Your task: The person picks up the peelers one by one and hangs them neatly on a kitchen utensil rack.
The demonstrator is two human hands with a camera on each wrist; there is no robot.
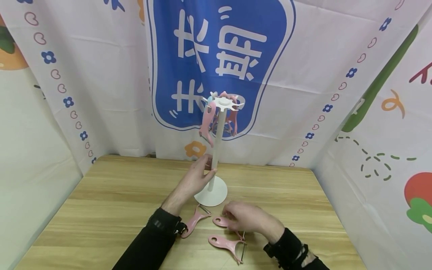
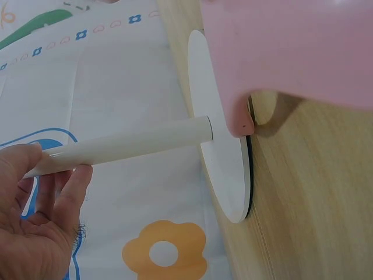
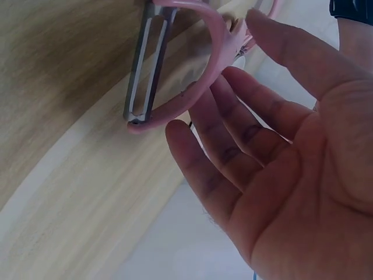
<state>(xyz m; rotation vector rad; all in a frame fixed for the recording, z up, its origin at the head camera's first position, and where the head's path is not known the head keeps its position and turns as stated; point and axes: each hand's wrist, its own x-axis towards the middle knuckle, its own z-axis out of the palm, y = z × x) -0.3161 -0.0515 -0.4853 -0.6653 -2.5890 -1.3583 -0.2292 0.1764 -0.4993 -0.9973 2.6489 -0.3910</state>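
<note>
From my end, the right grip (image 1: 248,217) sits low, right of centre in the head view, over a pink peeler (image 1: 220,221). In the right wrist view its fingers are loosely curved and the thumb stands apart, with the peeler's neck crossing the gap; I can't tell whether they press on it.

What matters most to me is how that peeler lies: under the grip and to its left, its long axis nearly crosswise, the holed handle end towards the left of the frame and the blade end towards the lower right. The right grip is clearly the nearer one.

My left grip (image 1: 197,172) is taken up at mid-frame, thumb and fingers around the pole of the white stand (image 1: 218,140), whose round base rests on the bench (image 1: 287,195) just above the peeler.

Further out, a second peeler (image 1: 224,242) lies just below in nearly the same direction, and a third (image 1: 194,223) lies left by the left cuff (image 1: 163,225), blade end pointing to the upper right. Higher up, pink peelers (image 1: 208,120) hang from the stand's hooked top (image 1: 224,102).
</note>
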